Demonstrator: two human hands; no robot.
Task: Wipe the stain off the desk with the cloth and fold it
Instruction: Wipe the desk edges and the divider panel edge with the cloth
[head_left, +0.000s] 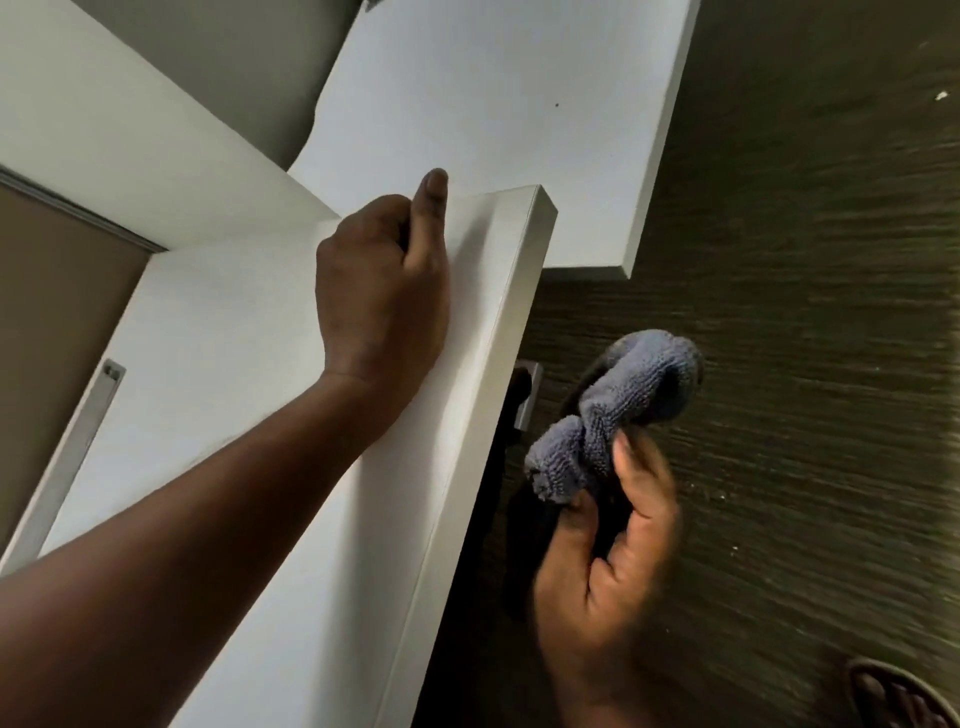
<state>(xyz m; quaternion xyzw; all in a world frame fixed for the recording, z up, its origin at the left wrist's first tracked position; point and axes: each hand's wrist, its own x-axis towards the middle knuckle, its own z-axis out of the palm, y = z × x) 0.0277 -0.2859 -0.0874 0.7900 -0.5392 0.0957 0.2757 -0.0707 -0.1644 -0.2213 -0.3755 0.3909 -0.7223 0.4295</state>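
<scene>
The person's left hand (382, 291) rests on the white desk (249, 338) near its front edge, fingers curled in loosely w/ 1 finger stretched fwd, holding nothing. The right hand (608, 540) hangs off the desk, out over the dark floor (810, 364), fingers closed around the bunched blue-grey cloth (618, 410); the picture is blurred there.

I can't see a clear stain from here. There's 1 tiny dark speck (557, 104) on the lower white surface beyond, but whether that's the mark, can't tell.

Looks to me like the wiping isn't started yet. To do it well: bring the cloth up over the edge, spread it flatter under the palm rather than keeping it balled, press evenly and rub over the spot, w/ the left hand staying as a brace. Balled up, it'd only touch at 1 small patch. Folding wants both hands afterwards.
</scene>
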